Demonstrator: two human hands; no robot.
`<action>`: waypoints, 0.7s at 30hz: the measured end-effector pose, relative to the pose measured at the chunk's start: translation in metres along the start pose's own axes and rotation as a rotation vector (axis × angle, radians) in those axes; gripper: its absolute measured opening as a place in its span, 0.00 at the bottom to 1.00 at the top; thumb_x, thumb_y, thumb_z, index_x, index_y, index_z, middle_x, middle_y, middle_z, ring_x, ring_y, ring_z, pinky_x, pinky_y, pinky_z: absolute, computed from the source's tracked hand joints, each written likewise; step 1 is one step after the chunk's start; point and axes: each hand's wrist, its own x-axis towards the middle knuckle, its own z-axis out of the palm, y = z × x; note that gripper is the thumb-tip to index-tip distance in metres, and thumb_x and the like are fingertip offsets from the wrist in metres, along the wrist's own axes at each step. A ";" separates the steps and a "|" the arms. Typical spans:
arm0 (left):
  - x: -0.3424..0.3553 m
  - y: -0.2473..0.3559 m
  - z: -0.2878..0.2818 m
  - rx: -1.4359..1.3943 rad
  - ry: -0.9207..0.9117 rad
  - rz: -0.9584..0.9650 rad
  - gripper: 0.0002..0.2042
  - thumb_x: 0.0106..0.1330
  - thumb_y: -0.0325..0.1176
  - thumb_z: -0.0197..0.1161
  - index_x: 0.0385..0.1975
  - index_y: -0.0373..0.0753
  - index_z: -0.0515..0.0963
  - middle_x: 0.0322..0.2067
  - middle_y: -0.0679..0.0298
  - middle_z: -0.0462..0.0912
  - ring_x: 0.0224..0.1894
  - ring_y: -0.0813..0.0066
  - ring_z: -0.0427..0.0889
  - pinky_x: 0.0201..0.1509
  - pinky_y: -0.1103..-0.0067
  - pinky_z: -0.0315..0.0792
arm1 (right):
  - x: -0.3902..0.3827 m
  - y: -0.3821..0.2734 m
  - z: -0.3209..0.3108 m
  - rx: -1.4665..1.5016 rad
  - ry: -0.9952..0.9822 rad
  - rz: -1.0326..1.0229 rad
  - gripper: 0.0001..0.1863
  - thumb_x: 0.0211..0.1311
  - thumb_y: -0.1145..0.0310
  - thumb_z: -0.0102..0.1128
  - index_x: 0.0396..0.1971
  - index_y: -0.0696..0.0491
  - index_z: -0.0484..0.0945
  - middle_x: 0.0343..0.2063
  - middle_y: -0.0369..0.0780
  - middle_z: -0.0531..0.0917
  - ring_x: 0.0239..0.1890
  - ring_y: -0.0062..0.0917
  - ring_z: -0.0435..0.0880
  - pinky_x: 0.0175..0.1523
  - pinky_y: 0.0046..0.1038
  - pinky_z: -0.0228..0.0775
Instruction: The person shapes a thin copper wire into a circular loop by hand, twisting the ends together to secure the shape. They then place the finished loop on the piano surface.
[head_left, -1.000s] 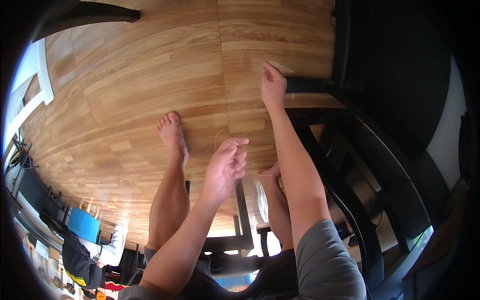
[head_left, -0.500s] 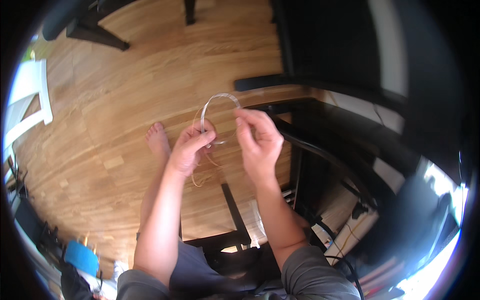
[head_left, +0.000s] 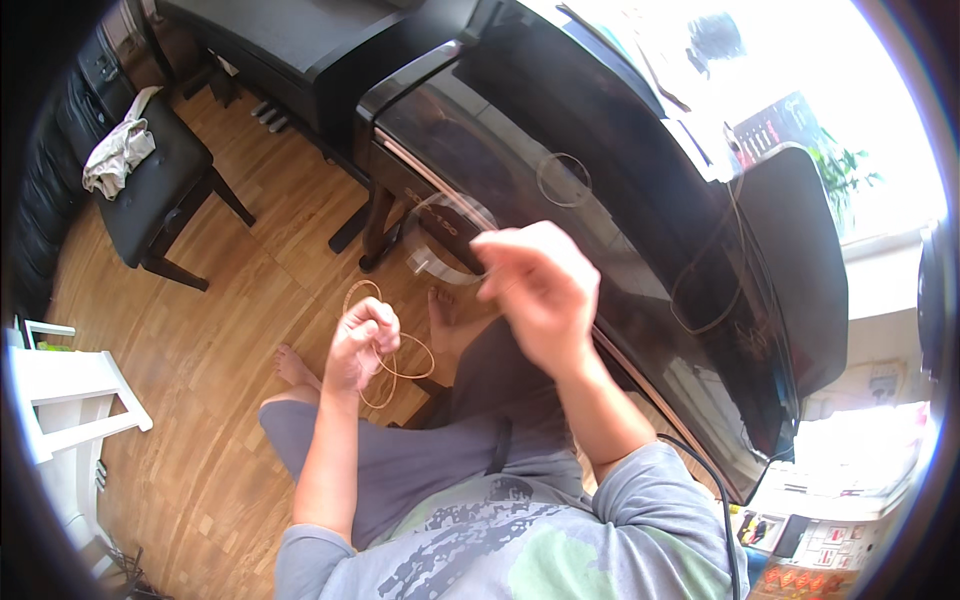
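Observation:
My left hand is closed, pinching a thin tan cord that hangs in loose loops above and below the fingers. Higher and to the right, my right hand, blurred by motion, is closed on a clear, curled plastic strip. The strip bends round in a wide loop to the left of the fingertips, over the edge of a black piano. Between the two hands is a gap, and the cord and strip are apart.
The glossy black piano runs diagonally on the right, with a thin pale ring lying on it. A black bench bearing a crumpled cloth stands far left. A white chair is at left. Papers are stacked at right.
The view has swung toward the piano. The strip, earlier spanning both hands, now hangs from the right hand alone. The left hand keeps the tan cord, and the hands are farther apart.

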 end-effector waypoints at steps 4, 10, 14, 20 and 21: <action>-0.035 -0.030 0.019 -0.076 0.017 -0.165 0.11 0.62 0.39 0.60 0.33 0.39 0.70 0.23 0.72 0.60 0.25 0.82 0.60 0.27 0.85 0.57 | 0.001 0.004 -0.083 0.171 0.291 0.229 0.12 0.57 0.84 0.51 0.39 0.61 0.79 0.30 0.39 0.80 0.24 0.18 0.79 0.31 0.18 0.72; -0.056 -0.040 0.047 0.022 0.031 -0.229 0.10 0.62 0.39 0.60 0.34 0.41 0.70 0.23 0.72 0.62 0.25 0.82 0.61 0.27 0.85 0.58 | -0.009 0.061 -0.154 0.079 0.306 0.491 0.15 0.58 0.72 0.59 0.44 0.62 0.76 0.31 0.39 0.81 0.26 0.19 0.81 0.33 0.20 0.73; -0.054 -0.038 0.063 0.020 0.022 -0.202 0.11 0.61 0.38 0.60 0.36 0.39 0.70 0.23 0.73 0.62 0.25 0.84 0.61 0.28 0.86 0.58 | -0.008 0.066 -0.157 -0.013 0.236 0.575 0.24 0.57 0.66 0.62 0.51 0.62 0.71 0.34 0.42 0.83 0.30 0.22 0.83 0.35 0.22 0.74; -0.060 -0.039 0.074 0.062 0.027 -0.210 0.12 0.61 0.39 0.60 0.36 0.39 0.70 0.23 0.72 0.62 0.25 0.84 0.61 0.28 0.86 0.58 | -0.026 0.052 -0.138 -0.309 0.278 0.380 0.32 0.50 0.63 0.67 0.54 0.60 0.68 0.50 0.52 0.74 0.45 0.34 0.80 0.49 0.32 0.72; -0.061 -0.038 0.076 0.068 0.031 -0.213 0.12 0.61 0.39 0.60 0.36 0.39 0.70 0.23 0.72 0.62 0.25 0.84 0.61 0.28 0.86 0.58 | -0.029 0.040 -0.130 -0.430 0.284 0.288 0.30 0.50 0.64 0.67 0.53 0.58 0.70 0.49 0.51 0.73 0.46 0.38 0.78 0.52 0.35 0.70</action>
